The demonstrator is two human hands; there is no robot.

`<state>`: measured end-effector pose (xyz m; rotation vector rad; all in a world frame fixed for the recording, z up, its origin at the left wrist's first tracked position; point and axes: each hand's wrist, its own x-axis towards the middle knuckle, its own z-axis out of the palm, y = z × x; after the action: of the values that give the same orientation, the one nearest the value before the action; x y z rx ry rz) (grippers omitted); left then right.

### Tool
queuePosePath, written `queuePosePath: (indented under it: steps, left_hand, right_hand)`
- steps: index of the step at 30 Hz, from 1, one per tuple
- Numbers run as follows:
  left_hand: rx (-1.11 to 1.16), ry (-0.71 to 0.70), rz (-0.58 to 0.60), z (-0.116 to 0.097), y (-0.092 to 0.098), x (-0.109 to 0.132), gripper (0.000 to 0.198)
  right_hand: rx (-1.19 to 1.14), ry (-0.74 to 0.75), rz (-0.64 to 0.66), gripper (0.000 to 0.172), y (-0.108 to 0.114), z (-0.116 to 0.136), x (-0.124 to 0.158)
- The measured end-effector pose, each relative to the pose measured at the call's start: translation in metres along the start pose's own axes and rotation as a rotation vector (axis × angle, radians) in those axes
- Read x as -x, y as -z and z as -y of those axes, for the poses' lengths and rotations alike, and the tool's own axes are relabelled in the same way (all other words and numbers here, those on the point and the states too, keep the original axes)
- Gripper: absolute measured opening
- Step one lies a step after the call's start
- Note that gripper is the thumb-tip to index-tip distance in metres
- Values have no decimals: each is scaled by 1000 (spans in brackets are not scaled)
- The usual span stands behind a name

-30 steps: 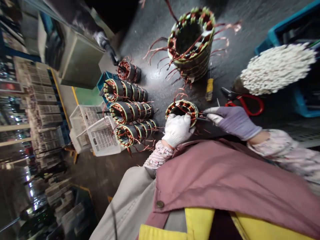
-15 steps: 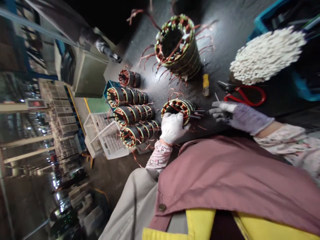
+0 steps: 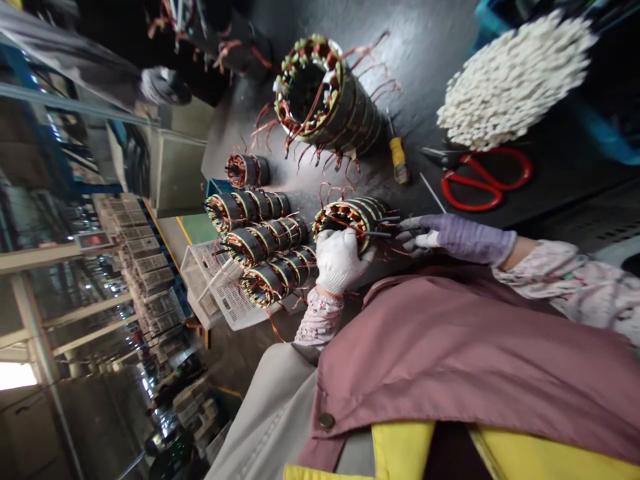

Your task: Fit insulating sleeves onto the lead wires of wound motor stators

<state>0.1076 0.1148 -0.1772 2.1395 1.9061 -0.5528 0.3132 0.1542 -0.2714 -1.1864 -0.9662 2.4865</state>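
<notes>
My left hand (image 3: 341,260), in a white knit glove, is closed on the near rim of a small stator (image 3: 353,217) with copper windings, its fingertips reaching into the bore. Dark sleeved leads (image 3: 379,234) stick out from the stator towards the right. Close by their ends is my right hand (image 3: 453,238), in a purple and grey glove, fingers stretched out; whether they touch the leads I cannot tell. Behind it a thin pale rod (image 3: 433,193) lies on the dark table (image 3: 425,60).
A larger stator (image 3: 330,100) stands farther back, beside a yellow-handled screwdriver (image 3: 397,160). Red-handled scissors (image 3: 485,179) lie below a bundle of white sticks (image 3: 515,80). Rows of stators (image 3: 265,240) line the left edge, near a white crate (image 3: 235,300). A co-worker's gloved hand (image 3: 165,85) is far left.
My right hand has moved left to the leads, leaving the thin rod in view on the table. My left hand stays on the stator. The co-worker's hand has drawn back left; the view has shifted.
</notes>
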Motion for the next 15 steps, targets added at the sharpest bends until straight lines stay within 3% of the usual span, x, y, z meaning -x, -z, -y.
queuePosePath:
  steps: [3, 10, 15]
  left_hand:
    - [10, -6, -13, 1, -2, 1, 52]
    - [24, -20, 8, 1, -1, 0, 55]
    - [23, -52, -6, 1, -3, 1, 54]
  right_hand:
    - [-10, 16, -55, 42, 3, -2, 0]
    - [241, -13, -339, 26, -9, 8, 3]
    - [224, 32, -235, 39, -15, 14, 5]
